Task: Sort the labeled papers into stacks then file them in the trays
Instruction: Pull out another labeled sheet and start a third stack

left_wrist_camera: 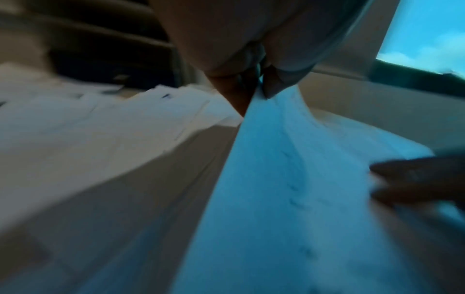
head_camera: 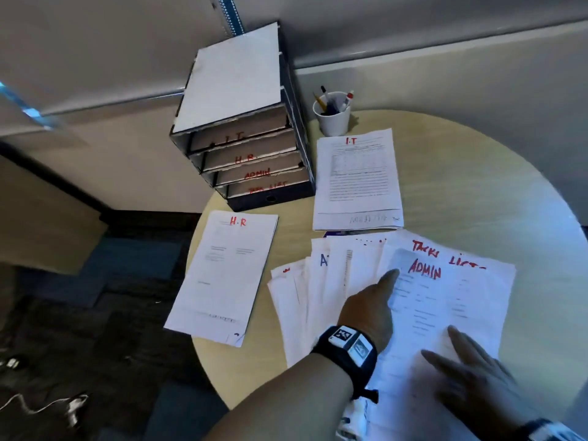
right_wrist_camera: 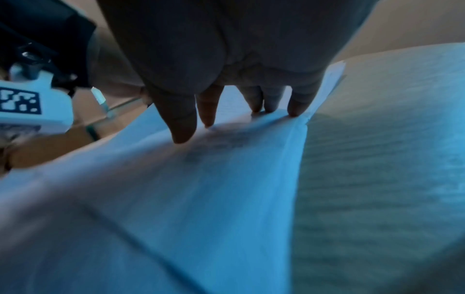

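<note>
On the round table a fanned pile of loose papers (head_camera: 318, 281) lies in front of me. Its top sheet is marked ADMIN (head_camera: 445, 297) in red, over one marked TASKS LIST (head_camera: 445, 253). My left hand (head_camera: 378, 297) pinches the ADMIN sheet's (left_wrist_camera: 302, 179) left edge between thumb and fingers (left_wrist_camera: 259, 83). My right hand (head_camera: 461, 354) presses straight fingertips (right_wrist_camera: 297, 107) on the same sheet (right_wrist_camera: 201, 189). An H.R sheet (head_camera: 222, 275) lies at the left. An I.T stack (head_camera: 358, 179) lies beside the trays.
A dark unit of stacked trays (head_camera: 299, 128) labelled I.T, H.R, ADMIN and TASK LIST stands at the table's back left edge. A white cup of pens (head_camera: 334, 119) stands behind the I.T stack. Bare tabletop (head_camera: 477, 186) shows at the right. The floor lies below at the left.
</note>
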`<action>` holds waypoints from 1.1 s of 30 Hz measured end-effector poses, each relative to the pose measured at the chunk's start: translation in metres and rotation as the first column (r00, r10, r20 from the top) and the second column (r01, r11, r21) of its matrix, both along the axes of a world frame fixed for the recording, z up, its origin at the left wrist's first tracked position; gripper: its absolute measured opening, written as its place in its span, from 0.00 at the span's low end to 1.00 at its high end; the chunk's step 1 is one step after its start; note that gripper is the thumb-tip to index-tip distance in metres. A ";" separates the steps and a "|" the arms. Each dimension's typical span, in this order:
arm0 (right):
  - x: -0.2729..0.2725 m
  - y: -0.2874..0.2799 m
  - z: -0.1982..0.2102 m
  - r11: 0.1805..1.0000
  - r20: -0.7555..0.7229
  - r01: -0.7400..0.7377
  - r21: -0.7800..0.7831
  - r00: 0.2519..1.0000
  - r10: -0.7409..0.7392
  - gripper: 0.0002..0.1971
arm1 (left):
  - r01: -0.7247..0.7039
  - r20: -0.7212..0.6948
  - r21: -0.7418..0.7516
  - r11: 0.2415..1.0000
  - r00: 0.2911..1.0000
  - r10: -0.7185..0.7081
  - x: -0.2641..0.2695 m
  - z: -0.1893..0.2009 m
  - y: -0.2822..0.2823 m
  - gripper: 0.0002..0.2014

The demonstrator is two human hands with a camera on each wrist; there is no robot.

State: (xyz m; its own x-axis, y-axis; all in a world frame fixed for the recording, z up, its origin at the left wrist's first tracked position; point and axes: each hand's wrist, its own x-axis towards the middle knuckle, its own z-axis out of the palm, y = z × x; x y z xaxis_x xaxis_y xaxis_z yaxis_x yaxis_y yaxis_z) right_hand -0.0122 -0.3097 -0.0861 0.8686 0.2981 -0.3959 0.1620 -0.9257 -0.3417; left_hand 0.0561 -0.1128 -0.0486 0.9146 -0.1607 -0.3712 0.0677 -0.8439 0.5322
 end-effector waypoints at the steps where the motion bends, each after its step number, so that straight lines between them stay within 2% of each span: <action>1: -0.001 -0.005 -0.007 0.991 0.047 0.076 0.110 0.996 -0.081 0.34 | -0.127 -0.012 -0.074 0.989 0.992 0.127 0.001 -0.001 0.004 0.34; 3: 0.003 -0.015 -0.006 0.930 0.089 0.260 0.259 0.952 -0.291 0.23 | -0.411 -0.108 -0.248 0.877 0.912 0.396 0.001 -0.003 0.014 0.34; 5: 0.009 -0.024 -0.007 0.800 0.053 0.483 0.356 0.844 -0.533 0.23 | -0.567 -0.202 -0.375 0.733 0.822 0.533 -0.001 -0.007 0.024 0.34; 7: 0.018 -0.031 -0.006 0.623 -0.050 0.660 0.420 0.702 -0.711 0.27 | -0.638 -0.290 -0.496 0.589 0.761 0.581 -0.005 -0.007 0.033 0.30; 8: 0.025 -0.030 -0.003 0.543 -0.122 0.707 0.454 0.653 -0.748 0.30 | -0.657 -0.327 -0.542 0.524 0.740 0.588 -0.007 -0.002 0.037 0.27; 10: 0.037 -0.030 0.000 0.407 -0.256 0.752 0.518 0.591 -0.765 0.35 | -0.657 -0.358 -0.577 0.485 0.737 0.573 -0.012 0.006 0.043 0.19; 12: 0.047 -0.026 0.004 0.367 -0.327 0.753 0.546 0.596 -0.734 0.35 | -0.647 -0.345 -0.562 0.515 0.749 0.565 -0.015 0.009 0.050 0.14; 14: 0.054 -0.023 0.008 0.395 -0.319 0.735 0.551 0.623 -0.714 0.23 | -0.630 -0.317 -0.545 0.552 0.765 0.560 -0.017 0.008 0.054 0.12; 16: 0.057 -0.020 0.008 0.410 -0.270 0.725 0.554 0.622 -0.735 0.12 | -0.628 -0.312 -0.555 0.546 0.765 0.563 -0.018 0.005 0.056 0.12; 17: 0.056 -0.019 0.009 0.401 -0.255 0.729 0.554 0.608 -0.752 0.10 | -0.625 -0.318 -0.566 0.538 0.767 0.557 -0.019 0.004 0.056 0.12; 20: 0.051 -0.014 0.014 0.421 -0.206 0.722 0.550 0.605 -0.769 0.09 | -0.606 -0.309 -0.571 0.554 0.784 0.539 -0.022 -0.004 0.057 0.14; 24: 0.039 -0.009 0.022 0.541 -0.144 0.663 0.517 0.691 -0.709 0.09 | -0.526 -0.200 -0.479 0.703 0.845 0.496 -0.021 -0.014 0.057 0.26; 27: 0.033 -0.010 0.017 0.609 -0.092 0.610 0.506 0.741 -0.666 0.08 | -0.493 -0.173 -0.438 0.752 0.867 0.468 -0.020 -0.017 0.056 0.29; 30: 0.029 -0.015 0.010 0.605 -0.056 0.590 0.535 0.739 -0.671 0.13 | -0.501 -0.159 -0.409 0.763 0.862 0.481 -0.017 -0.020 0.055 0.31; 33: 0.028 -0.018 0.001 0.558 -0.075 0.595 0.579 0.720 -0.690 0.15 | -0.501 -0.132 -0.359 0.787 0.863 0.488 -0.013 -0.022 0.053 0.27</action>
State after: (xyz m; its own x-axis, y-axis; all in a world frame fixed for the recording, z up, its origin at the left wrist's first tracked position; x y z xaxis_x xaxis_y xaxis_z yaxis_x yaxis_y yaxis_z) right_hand 0.0160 -0.3278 -0.0853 0.9440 -0.2506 -0.2146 -0.3124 -0.4703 -0.8254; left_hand 0.0428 -0.0601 -0.0709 0.8958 0.1803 -0.4062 0.4432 -0.4312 0.7859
